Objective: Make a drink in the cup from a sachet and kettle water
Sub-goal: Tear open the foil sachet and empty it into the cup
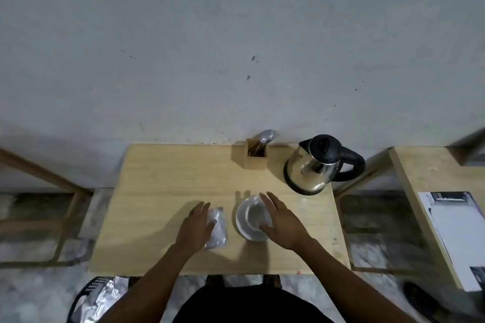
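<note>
A white cup (253, 215) stands on a white saucer (242, 228) near the front middle of the wooden table (162, 186). My right hand (282, 220) lies over the cup's right side with fingers spread, gripping nothing. A silver foil sachet (217, 228) lies flat to the left of the saucer. My left hand (195, 225) rests on the sachet's left edge, fingers extended, the thumb on the foil. A steel kettle (312, 165) with a black lid and handle stands at the back right, lid down.
A wooden holder (256, 156) with metal spoons stands at the back of the table by the wall. A black basket (91, 296) with foil wrappers sits on the floor at the front left. Another wooden table (420, 191) with papers is to the right.
</note>
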